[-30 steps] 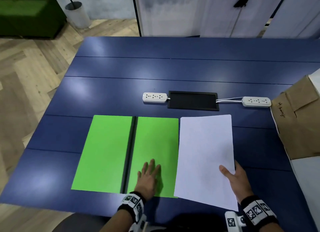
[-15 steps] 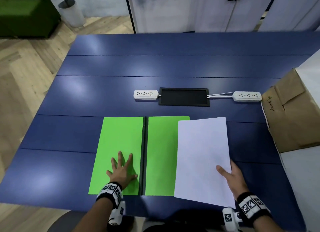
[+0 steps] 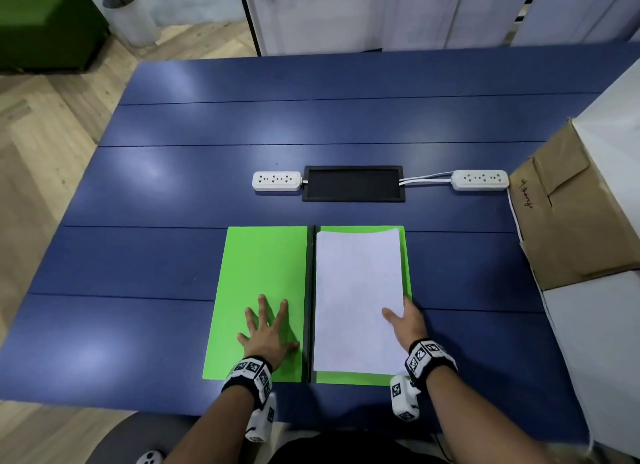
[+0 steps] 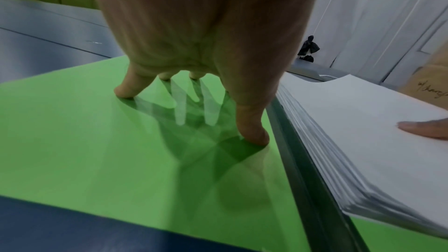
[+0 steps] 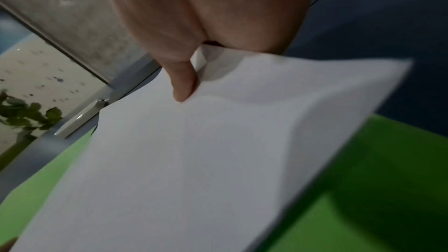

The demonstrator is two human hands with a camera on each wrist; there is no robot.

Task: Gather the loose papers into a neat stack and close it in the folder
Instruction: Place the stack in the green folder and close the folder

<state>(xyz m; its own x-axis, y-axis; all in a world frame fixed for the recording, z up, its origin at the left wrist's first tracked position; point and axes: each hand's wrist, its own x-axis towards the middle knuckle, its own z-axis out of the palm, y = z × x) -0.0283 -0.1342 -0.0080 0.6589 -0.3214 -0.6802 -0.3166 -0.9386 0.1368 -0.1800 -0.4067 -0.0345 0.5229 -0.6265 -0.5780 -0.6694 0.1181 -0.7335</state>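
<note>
A green folder lies open on the blue table, its black spine running down the middle. A stack of white paper lies over the folder's right half, its near end held a little above the cover. My right hand pinches the stack at its right edge, thumb on top and fingers underneath. My left hand presses flat with spread fingers on the folder's left half. The left wrist view shows the stack as many sheets. In the right wrist view my thumb lies on the top sheet.
Two white power strips flank a black cable hatch beyond the folder. A brown cardboard box stands at the table's right edge. Wooden floor lies to the left of the table.
My right hand has carried the paper stack left, from beside the folder onto its right half. My left hand went from the right half to the left half.
</note>
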